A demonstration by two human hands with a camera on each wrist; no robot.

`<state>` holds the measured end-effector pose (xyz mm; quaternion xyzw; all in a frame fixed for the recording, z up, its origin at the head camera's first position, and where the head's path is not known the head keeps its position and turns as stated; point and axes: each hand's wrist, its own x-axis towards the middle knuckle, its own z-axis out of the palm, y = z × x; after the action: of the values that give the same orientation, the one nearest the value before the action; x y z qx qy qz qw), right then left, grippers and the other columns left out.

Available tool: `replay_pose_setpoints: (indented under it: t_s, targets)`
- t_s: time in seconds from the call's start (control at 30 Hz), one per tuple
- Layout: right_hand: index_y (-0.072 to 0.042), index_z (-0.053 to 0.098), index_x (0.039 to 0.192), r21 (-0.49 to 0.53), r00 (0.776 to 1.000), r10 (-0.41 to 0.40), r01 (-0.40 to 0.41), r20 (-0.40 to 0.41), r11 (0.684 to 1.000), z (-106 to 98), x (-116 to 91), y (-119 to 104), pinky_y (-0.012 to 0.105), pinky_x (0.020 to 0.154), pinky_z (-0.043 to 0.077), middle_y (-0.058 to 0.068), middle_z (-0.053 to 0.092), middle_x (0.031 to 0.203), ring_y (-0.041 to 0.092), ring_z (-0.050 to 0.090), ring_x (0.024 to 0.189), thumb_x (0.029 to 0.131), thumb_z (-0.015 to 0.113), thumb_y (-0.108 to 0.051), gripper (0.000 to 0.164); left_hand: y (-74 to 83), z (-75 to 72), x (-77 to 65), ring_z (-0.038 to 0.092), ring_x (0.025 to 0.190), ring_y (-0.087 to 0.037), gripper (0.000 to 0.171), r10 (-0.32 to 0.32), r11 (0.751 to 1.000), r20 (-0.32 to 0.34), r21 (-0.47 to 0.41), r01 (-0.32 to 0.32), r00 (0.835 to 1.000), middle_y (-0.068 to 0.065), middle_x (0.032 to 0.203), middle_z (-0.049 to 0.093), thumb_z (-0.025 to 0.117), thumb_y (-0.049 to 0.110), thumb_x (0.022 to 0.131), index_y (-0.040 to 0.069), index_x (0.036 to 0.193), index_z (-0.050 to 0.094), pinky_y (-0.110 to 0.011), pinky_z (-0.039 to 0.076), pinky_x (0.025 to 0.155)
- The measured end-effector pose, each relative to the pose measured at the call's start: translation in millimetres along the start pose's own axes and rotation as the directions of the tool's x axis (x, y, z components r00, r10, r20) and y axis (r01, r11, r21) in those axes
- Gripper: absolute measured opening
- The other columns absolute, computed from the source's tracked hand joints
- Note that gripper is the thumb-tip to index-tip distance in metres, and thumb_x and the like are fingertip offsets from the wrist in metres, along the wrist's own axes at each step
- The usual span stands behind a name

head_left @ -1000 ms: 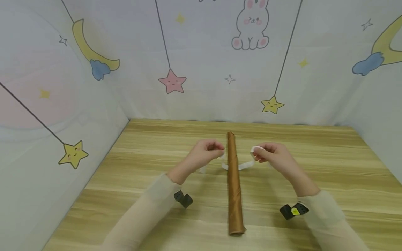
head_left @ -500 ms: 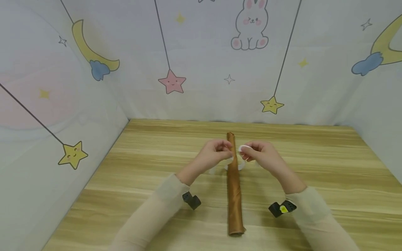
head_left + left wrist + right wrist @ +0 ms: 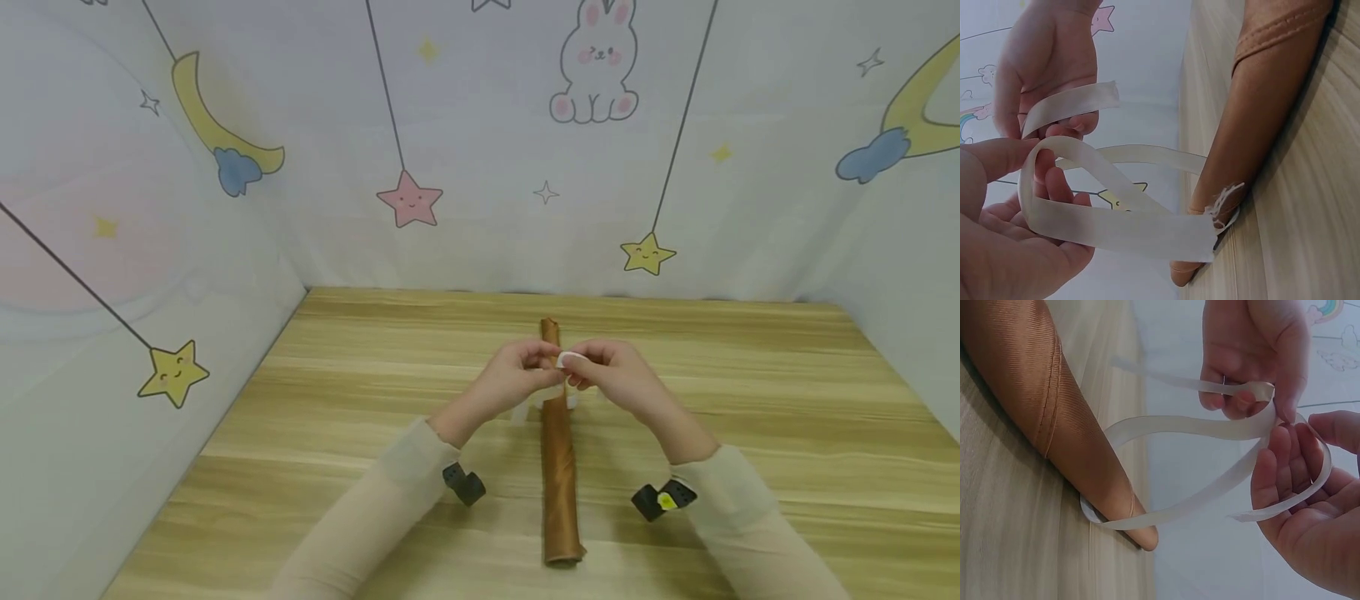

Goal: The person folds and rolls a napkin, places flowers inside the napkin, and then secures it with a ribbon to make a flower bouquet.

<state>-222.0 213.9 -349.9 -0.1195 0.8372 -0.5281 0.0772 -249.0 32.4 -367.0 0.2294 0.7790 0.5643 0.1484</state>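
A rolled length of brown fabric (image 3: pixel 559 475) lies lengthwise on the table, with a stitched seam along it in the wrist views. Under the roll passes a white ribbon (image 3: pixel 1191 427), both sides of which rise to the hands. Above the roll's far half, the left hand (image 3: pixel 519 372) pinches the ribbon between thumb and fingers; a frayed tail hangs from it in the left wrist view. Close against it, the right hand (image 3: pixel 617 372) pinches the other side of the ribbon, whose loose tail sticks out. Fingers hide where the two sides meet.
The wood-grain table (image 3: pixel 360 358) reaches back to a pale printed cloth wall (image 3: pixel 480 242). More cloth stands at the left and right sides. A small black camera (image 3: pixel 464 484) sits on the left wrist, another black camera (image 3: pixel 663 499) on the right.
Both hands have come together over the roll from either side, bringing the ribbon's two sides up and inward to meet. The brown roll stays in place.
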Motion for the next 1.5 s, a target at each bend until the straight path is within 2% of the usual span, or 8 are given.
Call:
replay_pose_setpoints:
  t_s: [0.17,0.3,0.53,0.8,0.93,1.13,1.3,1.5]
  targets:
    - [-0.005,0.064,0.098,0.007,1.000,-0.016,0.016,0.010,1.000,1.7,0.4,0.0,0.043,0.079,0.046,0.007,0.063,0.094,0.027,0.058,0.085,0.090,0.053,-0.033,0.031,0.8,1.3,0.3,0.048,0.072,-0.009,0.023,-0.019,1.000,-0.015,0.008,0.020,1.000,0.002,0.080,0.056,0.064,0.022,0.083,0.011,0.103,0.062,-0.022,0.041,0.063]
    - [-0.006,0.064,0.098,0.004,1.000,-0.003,0.003,0.009,1.000,2.3,-0.8,-0.6,0.039,0.078,0.047,0.007,0.063,0.094,0.026,0.058,0.086,0.088,0.054,-0.035,0.032,3.7,1.9,-1.9,0.050,0.074,-0.008,0.020,-0.025,1.000,-0.014,0.008,0.025,1.000,0.000,0.085,0.060,0.064,0.020,0.083,0.008,0.099,0.063,-0.022,0.043,0.065]
    - [-0.009,0.064,0.100,-0.017,1.000,0.011,-0.011,0.005,1.000,3.4,-3.1,1.6,0.033,0.073,0.046,0.005,0.063,0.094,0.021,0.057,0.084,0.084,0.058,-0.041,0.036,23.5,1.4,-16.6,0.050,0.074,-0.008,0.014,0.005,1.000,-0.006,-0.030,-0.005,1.000,-0.010,0.092,0.063,0.059,0.010,0.086,0.000,0.096,0.061,-0.021,0.045,0.067]
    - [-0.005,0.061,0.100,0.039,0.999,-0.037,0.036,0.025,0.999,5.1,-3.7,9.4,0.033,0.072,0.047,0.007,0.062,0.094,0.019,0.056,0.082,0.078,0.069,-0.030,0.034,-2.8,3.6,-0.7,0.048,0.071,-0.010,0.009,-0.025,0.998,-0.032,-0.055,0.023,0.999,-0.002,0.082,0.061,0.061,0.010,0.084,0.004,0.090,0.062,-0.028,0.044,0.068]
    - [-0.003,0.060,0.101,0.056,0.999,-0.039,0.037,0.036,0.998,6.0,-3.2,12.1,0.035,0.074,0.048,0.008,0.062,0.095,0.017,0.056,0.082,0.078,0.070,-0.026,0.034,-5.4,4.4,0.4,0.048,0.071,-0.011,0.007,-0.018,0.998,-0.042,-0.064,0.016,0.999,-0.001,0.079,0.060,0.061,0.010,0.084,0.005,0.088,0.062,-0.035,0.045,0.071]
    - [-0.005,0.060,0.100,0.046,0.998,-0.050,0.049,0.022,0.998,7.6,-2.4,14.7,0.031,0.071,0.048,0.005,0.062,0.092,0.016,0.058,0.081,0.076,0.071,-0.024,0.032,-3.8,5.0,0.0,0.050,0.071,-0.010,0.008,-0.023,0.996,-0.056,-0.088,0.018,0.998,0.002,0.075,0.060,0.063,0.011,0.082,0.004,0.085,0.062,-0.045,0.045,0.077]
    - [-0.003,0.058,0.099,0.055,0.998,-0.059,0.058,0.016,0.997,9.9,-1.9,16.2,0.030,0.071,0.048,0.007,0.061,0.092,0.016,0.058,0.080,0.077,0.071,-0.019,0.031,-2.7,4.8,-0.4,0.052,0.074,-0.010,0.012,-0.057,0.994,-0.064,-0.095,0.050,0.996,0.001,0.080,0.062,0.064,0.016,0.082,0.005,0.088,0.063,-0.040,0.046,0.077]
    - [-0.002,0.056,0.099,0.026,0.998,-0.058,0.058,0.016,0.998,13.1,-1.0,17.6,0.029,0.071,0.047,0.009,0.060,0.091,0.017,0.057,0.080,0.078,0.069,-0.014,0.027,-3.3,4.0,-0.2,0.045,0.068,-0.011,0.012,-0.048,0.995,-0.054,-0.086,0.043,0.997,0.001,0.081,0.060,0.063,0.014,0.083,0.005,0.090,0.061,-0.027,0.042,0.064]
